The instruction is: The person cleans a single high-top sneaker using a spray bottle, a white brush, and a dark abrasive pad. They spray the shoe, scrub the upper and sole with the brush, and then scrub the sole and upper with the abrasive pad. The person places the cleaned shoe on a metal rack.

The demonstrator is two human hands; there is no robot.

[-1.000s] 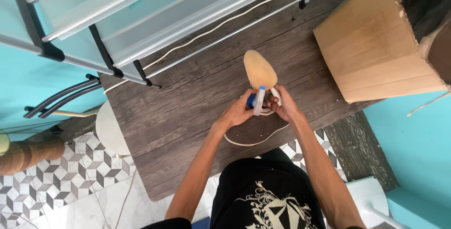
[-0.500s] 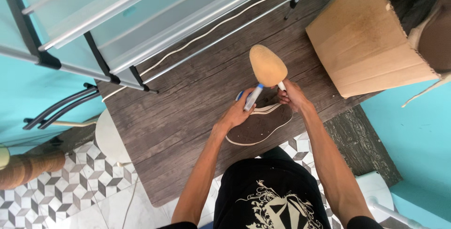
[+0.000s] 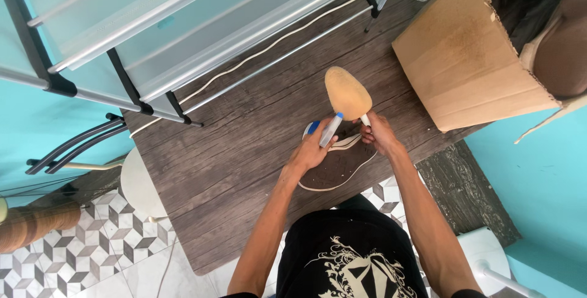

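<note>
Clamps fingers of the left hand round a blue-tipped tube and pinches fingers of the right hand on the near end of the insole, holding it raised and tilted just beyond the sole. Has leaned the tube, upright a second ago, toward the insole and drawn the hands slightly apart, leaving the dark sole bare on the table near its near edge. Works over dark wood planks, with a rack far left, a box far right, and a stool and tiled floor near left.
</note>
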